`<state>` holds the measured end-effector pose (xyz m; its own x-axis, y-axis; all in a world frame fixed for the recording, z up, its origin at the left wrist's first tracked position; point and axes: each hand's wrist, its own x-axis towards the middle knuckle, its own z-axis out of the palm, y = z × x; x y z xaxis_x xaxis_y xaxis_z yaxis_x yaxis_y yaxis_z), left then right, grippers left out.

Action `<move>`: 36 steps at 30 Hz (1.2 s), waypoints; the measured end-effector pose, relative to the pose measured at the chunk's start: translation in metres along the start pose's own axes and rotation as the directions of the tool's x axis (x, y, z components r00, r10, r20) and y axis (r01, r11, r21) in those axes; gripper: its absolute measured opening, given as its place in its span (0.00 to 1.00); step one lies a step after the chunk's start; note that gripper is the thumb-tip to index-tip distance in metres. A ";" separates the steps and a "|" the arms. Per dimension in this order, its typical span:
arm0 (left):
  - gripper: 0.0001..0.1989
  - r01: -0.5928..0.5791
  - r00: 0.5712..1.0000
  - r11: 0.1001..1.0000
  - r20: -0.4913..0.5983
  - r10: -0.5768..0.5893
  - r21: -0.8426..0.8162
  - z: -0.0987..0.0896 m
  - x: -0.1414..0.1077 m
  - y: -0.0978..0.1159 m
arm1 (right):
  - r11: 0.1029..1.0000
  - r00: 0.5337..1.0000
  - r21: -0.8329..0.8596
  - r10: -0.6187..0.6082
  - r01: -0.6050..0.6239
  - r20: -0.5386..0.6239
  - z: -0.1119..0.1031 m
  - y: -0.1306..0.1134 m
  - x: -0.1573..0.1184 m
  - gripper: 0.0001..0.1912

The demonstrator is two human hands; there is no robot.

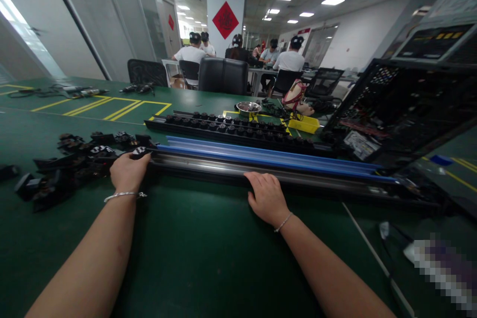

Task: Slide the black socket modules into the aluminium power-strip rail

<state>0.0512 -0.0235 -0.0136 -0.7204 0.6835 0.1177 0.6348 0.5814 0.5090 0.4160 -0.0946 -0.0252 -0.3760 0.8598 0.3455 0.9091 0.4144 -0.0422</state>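
Observation:
My left hand (131,171) is closed at the left end of a long black rail (208,165), thumb and fingers around a small black piece (139,151) with a white-marked top. Whether that piece sits inside the rail's channel, I cannot tell. Further right, my right hand (266,196) grips the rail's near edge, fingers over the wall and thumb on the near side. The channel between the hands shows a shiny grey inner surface. Directly behind it lies a long blue rail (261,155). A pile of similar black pieces (55,179) lies left of my left hand.
Beyond the blue rail are black rails filled with round black pieces (223,126). Behind them stand a metal bowl (248,107) and a yellow tray (303,123). An open black case (406,114) rises at the right. A thin pale strip (372,253) lies near my right forearm. People sit in the background.

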 end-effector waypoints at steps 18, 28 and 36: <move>0.28 0.038 0.999 0.999 0.018 -0.039 0.013 -0.013 0.021 -0.015 | 1.000 1.000 0.026 0.001 -0.001 -0.010 -0.001 0.000 -0.001 0.23; 0.29 -0.014 0.999 0.988 0.048 0.007 0.153 -0.026 0.017 -0.033 | 0.997 1.000 0.082 -0.008 0.008 -0.006 -0.002 0.001 -0.001 0.24; 0.30 -0.103 0.995 0.957 0.016 0.103 0.272 -0.033 -0.003 -0.059 | 0.993 0.999 0.108 -0.038 0.040 -0.019 -0.001 0.004 -0.003 0.25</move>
<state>0.0069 -0.0743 -0.0159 -0.6467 0.7468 0.1553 0.7577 0.6056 0.2433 0.4212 -0.0956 -0.0254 -0.4070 0.8374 0.3649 0.8686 0.4784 -0.1289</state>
